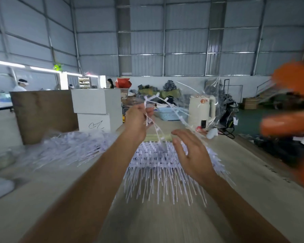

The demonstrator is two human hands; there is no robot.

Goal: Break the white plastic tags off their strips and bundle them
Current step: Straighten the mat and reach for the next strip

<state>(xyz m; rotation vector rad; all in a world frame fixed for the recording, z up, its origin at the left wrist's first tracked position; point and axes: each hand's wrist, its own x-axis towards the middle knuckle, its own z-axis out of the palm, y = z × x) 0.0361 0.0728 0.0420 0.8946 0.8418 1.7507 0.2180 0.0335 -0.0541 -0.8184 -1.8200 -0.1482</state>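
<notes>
Left hand (138, 118) is raised above the sheet of tags (158, 158), fingers curled round a few thin white strips (165, 104) that splay up and away from it toward the cream kettle (201, 109). Right hand (191, 153) hovers just over the right part of the sheet, fingers spread and relaxed, holding nothing; some motion blur, so contact with the strips trailing past it cannot be confirmed.

Sheet of tags lies flat on the wooden table (244, 172), directly below both hands: rows of white tags joined across, long tails pointing toward the camera. Left of the sheet is a loose heap of white plastic (68, 148), blurred; whether it is finished tags or waste runners cannot be told. Beyond that heap, farther from the sheet, stand a brown cardboard box (44, 114) and white boxes (96, 109). A blue basket (167, 114) sits behind the sheet. To the far right of the sheet, an orange blur, probably another person's sleeve (291, 106).

Handling judgement: material is very light, thin and springy; strips flex and fan out rather than hang. Tails likely slip and tangle. Best hold looks to be at the stiffer cross runner close to the joints, bending sharply there to snap. Bundling will probably need tails aligned first, gripped mid-length.
</notes>
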